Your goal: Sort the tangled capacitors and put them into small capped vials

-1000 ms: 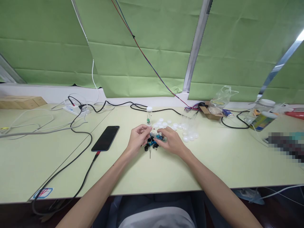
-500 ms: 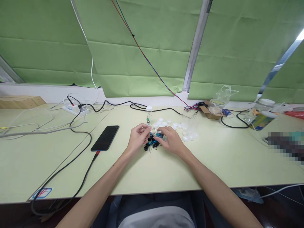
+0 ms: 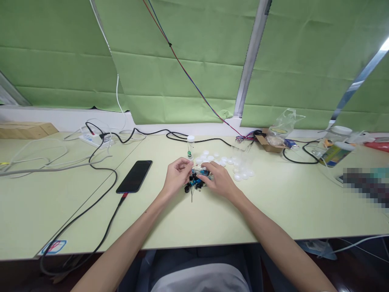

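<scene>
- A pale green worktop (image 3: 212, 219) sits below green window blinds (image 3: 182, 89).
- Right of the flat black phone (image 3: 134, 176), the right hand (image 3: 220, 180) has its fingers pinching a small clear plastic tube (image 3: 203, 172).
- The left hand (image 3: 176, 176), nearer the phone, presses its fingers together at the tube's end.
- Little black and blue parts (image 3: 193, 185) lie just under the tube.
- Round white caps (image 3: 212, 156) lie past the tube, farther from the phone.

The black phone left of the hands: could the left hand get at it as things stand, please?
Probably yes: only bare table lies between the left hand and the phone, and its cable trails away toward the near edge.
</scene>
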Demonstrator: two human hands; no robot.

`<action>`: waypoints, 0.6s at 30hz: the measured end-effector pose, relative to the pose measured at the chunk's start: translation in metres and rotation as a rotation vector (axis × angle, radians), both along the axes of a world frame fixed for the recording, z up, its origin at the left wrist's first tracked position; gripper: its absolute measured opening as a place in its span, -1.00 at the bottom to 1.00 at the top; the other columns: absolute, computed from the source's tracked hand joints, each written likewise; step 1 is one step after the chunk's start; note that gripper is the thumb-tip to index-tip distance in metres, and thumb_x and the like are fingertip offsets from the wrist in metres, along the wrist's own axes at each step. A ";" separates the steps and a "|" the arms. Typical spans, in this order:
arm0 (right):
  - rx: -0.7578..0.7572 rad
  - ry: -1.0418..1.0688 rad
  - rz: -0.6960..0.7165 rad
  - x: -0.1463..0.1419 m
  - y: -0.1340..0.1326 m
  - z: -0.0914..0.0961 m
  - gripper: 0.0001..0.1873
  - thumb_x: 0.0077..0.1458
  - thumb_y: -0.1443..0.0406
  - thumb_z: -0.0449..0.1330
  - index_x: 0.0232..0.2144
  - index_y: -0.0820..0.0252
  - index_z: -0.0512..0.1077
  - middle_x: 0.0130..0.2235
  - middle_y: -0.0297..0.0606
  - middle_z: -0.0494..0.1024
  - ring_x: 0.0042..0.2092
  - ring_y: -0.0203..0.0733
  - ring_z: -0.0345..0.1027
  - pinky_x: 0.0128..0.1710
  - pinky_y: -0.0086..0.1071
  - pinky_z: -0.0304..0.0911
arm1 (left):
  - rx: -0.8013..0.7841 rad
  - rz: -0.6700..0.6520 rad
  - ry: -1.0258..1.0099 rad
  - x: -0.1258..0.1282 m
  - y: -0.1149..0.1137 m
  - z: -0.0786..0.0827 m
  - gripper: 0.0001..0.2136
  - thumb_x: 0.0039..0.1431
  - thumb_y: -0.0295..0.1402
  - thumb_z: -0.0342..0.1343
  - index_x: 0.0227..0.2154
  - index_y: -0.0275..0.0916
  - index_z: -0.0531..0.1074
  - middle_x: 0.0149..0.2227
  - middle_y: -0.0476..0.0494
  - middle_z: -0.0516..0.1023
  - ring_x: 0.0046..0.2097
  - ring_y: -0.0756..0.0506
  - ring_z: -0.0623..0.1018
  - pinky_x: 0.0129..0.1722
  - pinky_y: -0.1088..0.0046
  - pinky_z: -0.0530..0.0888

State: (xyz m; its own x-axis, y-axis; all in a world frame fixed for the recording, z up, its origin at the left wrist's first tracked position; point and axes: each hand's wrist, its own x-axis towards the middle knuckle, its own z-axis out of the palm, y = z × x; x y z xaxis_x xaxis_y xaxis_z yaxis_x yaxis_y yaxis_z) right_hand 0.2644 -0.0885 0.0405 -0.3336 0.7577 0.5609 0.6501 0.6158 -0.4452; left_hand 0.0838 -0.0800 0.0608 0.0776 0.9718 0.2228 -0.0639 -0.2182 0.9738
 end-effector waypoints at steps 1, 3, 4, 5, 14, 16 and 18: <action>0.005 -0.002 -0.001 0.000 0.000 0.000 -0.70 0.23 0.13 0.16 -0.05 0.12 0.40 -0.20 -0.17 0.50 -0.23 -0.14 0.40 -0.24 -0.34 0.26 | 0.000 0.002 0.002 0.000 0.000 0.000 -0.67 0.01 -0.09 0.29 -0.46 -0.23 0.36 -0.64 0.07 0.30 -0.69 0.12 0.17 -0.74 0.59 0.10; 0.015 -0.007 -0.001 0.000 0.000 0.001 -0.70 0.23 0.14 0.16 -0.05 0.13 0.40 -0.19 -0.17 0.50 -0.22 -0.13 0.40 -0.24 -0.34 0.26 | 0.006 0.003 0.012 0.000 0.000 -0.001 -0.68 0.02 -0.09 0.29 -0.46 -0.23 0.36 -0.64 0.08 0.30 -0.69 0.12 0.16 -0.74 0.60 0.10; 0.020 -0.009 0.000 0.000 0.000 0.001 -0.70 0.24 0.14 0.16 -0.04 0.14 0.40 -0.19 -0.16 0.50 -0.22 -0.13 0.39 -0.24 -0.34 0.26 | 0.012 0.005 0.020 0.000 0.000 -0.001 -0.68 0.03 -0.09 0.28 -0.46 -0.23 0.36 -0.64 0.09 0.29 -0.69 0.13 0.16 -0.74 0.60 0.10; 0.026 -0.011 0.001 0.000 -0.001 0.001 -0.70 0.24 0.14 0.16 -0.04 0.15 0.40 -0.19 -0.16 0.49 -0.22 -0.14 0.39 -0.24 -0.34 0.26 | 0.017 0.007 0.031 0.000 0.000 -0.001 -0.69 0.03 -0.10 0.27 -0.45 -0.23 0.35 -0.64 0.09 0.29 -0.69 0.13 0.16 -0.74 0.60 0.10; 0.060 0.001 0.020 0.001 -0.001 -0.001 -0.68 0.24 0.14 0.16 -0.02 0.15 0.40 -0.24 -0.19 0.45 -0.27 -0.17 0.36 -0.26 -0.36 0.26 | 0.093 0.020 0.116 -0.001 -0.002 0.000 -0.74 0.12 -0.16 0.21 -0.44 -0.24 0.35 -0.62 0.10 0.30 -0.67 0.13 0.20 -0.69 0.61 0.14; 0.066 0.003 0.024 0.001 -0.001 -0.001 -0.68 0.24 0.14 0.16 -0.02 0.14 0.40 -0.24 -0.18 0.45 -0.26 -0.16 0.37 -0.26 -0.35 0.27 | 0.110 0.030 0.139 -0.001 -0.002 -0.001 -0.76 0.14 -0.17 0.19 -0.44 -0.24 0.35 -0.61 0.09 0.30 -0.65 0.12 0.21 -0.68 0.61 0.15; 0.068 0.004 0.024 0.001 -0.001 -0.001 -0.69 0.24 0.14 0.15 -0.02 0.14 0.40 -0.24 -0.17 0.45 -0.25 -0.15 0.37 -0.25 -0.34 0.27 | 0.126 0.040 0.164 -0.001 -0.001 -0.001 -0.77 0.15 -0.19 0.18 -0.44 -0.24 0.35 -0.59 0.08 0.31 -0.63 0.11 0.23 -0.65 0.60 0.17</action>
